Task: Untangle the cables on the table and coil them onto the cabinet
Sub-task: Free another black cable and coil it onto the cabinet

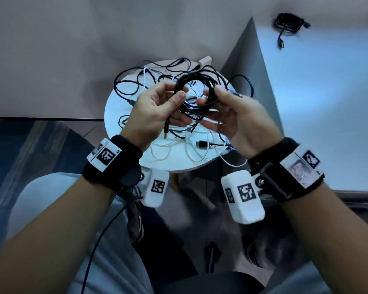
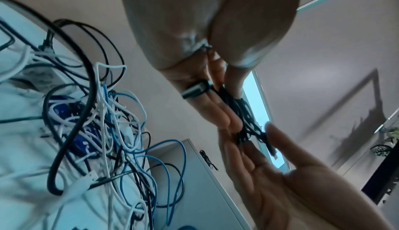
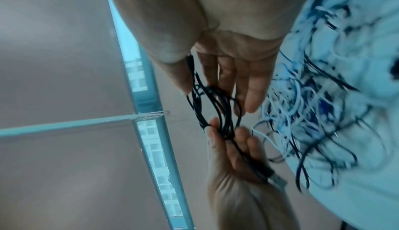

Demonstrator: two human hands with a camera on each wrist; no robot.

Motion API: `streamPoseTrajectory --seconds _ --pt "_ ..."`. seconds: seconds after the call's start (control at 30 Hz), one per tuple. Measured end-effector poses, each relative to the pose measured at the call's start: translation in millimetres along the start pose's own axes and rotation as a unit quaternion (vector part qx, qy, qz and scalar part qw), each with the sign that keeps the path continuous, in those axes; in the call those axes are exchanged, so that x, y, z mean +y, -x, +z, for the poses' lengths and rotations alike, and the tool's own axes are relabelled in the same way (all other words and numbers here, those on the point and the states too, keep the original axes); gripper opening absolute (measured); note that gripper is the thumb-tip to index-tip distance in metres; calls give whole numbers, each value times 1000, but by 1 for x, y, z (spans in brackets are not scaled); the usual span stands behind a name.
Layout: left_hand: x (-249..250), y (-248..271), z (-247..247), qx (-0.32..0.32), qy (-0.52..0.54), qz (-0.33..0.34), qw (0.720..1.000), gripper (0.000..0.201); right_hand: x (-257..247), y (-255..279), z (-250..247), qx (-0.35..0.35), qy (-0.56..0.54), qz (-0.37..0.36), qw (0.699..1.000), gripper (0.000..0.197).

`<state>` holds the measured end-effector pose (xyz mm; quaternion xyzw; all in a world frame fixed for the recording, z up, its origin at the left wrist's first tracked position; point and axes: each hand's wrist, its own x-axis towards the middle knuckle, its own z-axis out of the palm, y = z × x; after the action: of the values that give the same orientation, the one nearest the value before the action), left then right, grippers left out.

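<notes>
1. Black cable coil (image 1: 194, 90) held up between both hands, above the round table (image 1: 115, 107).
2. Left hand (image 1: 155, 109) pinches the coil's left side, thumb against fingers; a plug end (image 1: 166, 129) dangles below that grip.
3. Right hand (image 1: 238, 115) clasps the right side, thumb on the loops; its lower fingers are blurred.
4. Beneath the grip: tangled cables (image 1: 179, 141), black, white and blue, partly hidden by the hands.
5. Far right of the grip: another black coil (image 1: 289, 24) lying on the cabinet (image 1: 327, 92).
</notes>
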<state>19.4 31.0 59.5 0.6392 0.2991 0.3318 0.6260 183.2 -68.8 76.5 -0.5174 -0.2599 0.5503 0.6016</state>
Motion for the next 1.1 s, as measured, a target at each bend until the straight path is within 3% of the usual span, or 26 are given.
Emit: streamPoseTrajectory --seconds 0.13,0.3,0.4,0.57,0.67,0.83,0.97,1.1 --pt "-2 2 5 18 3 -19 1000 8 15 -3 7 17 -93 45 994 30" --pt "1 3 1 20 -102 -22 994 17 25 -4 10 15 -107 41 993 46" --pt "5 4 0 -7 -82 -79 993 23 24 -3 10 26 -107 25 994 45" --pt "-1 5 -2 -13 -66 -110 992 22 25 -3 12 56 -38 -5 998 43" --pt "0 6 0 2 -34 -116 993 22 24 -4 12 71 -12 -20 997 41" --pt "2 5 3 10 -44 -109 993 25 19 -2 10 32 -44 15 998 46" --pt "6 7 7 10 -21 -128 992 35 9 -3 6 73 -12 -7 997 42" --pt "-4 9 6 -22 -85 -126 988 30 -19 2 -6 115 45 -67 990 29"
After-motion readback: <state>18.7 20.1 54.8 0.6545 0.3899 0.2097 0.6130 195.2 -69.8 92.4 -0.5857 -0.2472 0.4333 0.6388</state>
